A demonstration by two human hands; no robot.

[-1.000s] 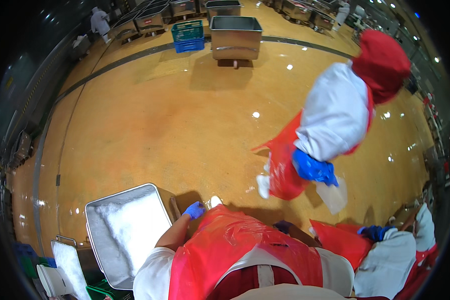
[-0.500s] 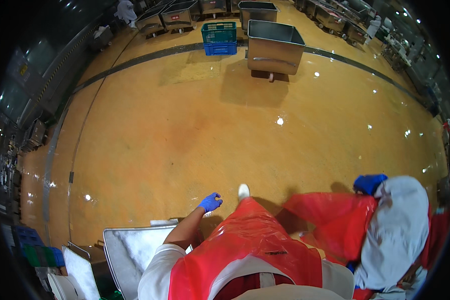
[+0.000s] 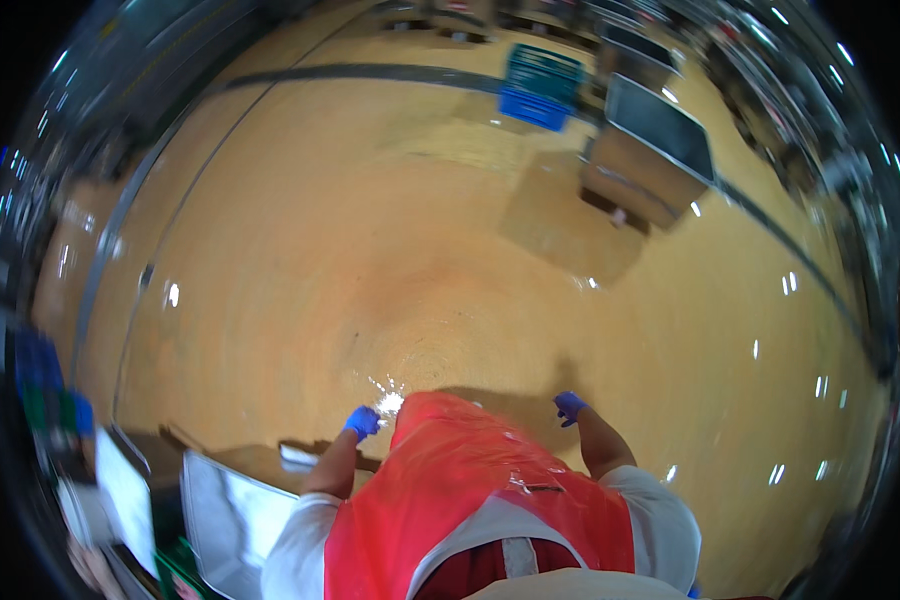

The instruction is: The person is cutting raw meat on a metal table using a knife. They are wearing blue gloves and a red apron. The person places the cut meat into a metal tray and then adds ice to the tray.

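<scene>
My left hand (image 3: 363,423), in a blue glove, hangs at my left side over the wet floor, its fingers loosely bent and somewhat blurred. Out to my right is my right hand (image 3: 570,407), gloved in blue too, with fingers slightly curled. I see nothing held in either hand, and neither touches anything. A red plastic apron (image 3: 500,470) covers my front over a white short-sleeved top. Nearest to my left arm stands a metal bin (image 3: 202,500) with pale contents, behind and below the hand.
Ahead to the right stands a wheeled metal tub (image 3: 635,170). Beside it a green crate (image 3: 542,72) is stacked on a blue crate (image 3: 533,108). A drain channel (image 3: 400,73) crosses the tan floor (image 3: 300,250). More tubs line the back; several containers crowd the lower left.
My view has turned left, so the tub and crates sit farther right. My right hand has come into sight. The co-worker in grey and red at my right has left the view.
</scene>
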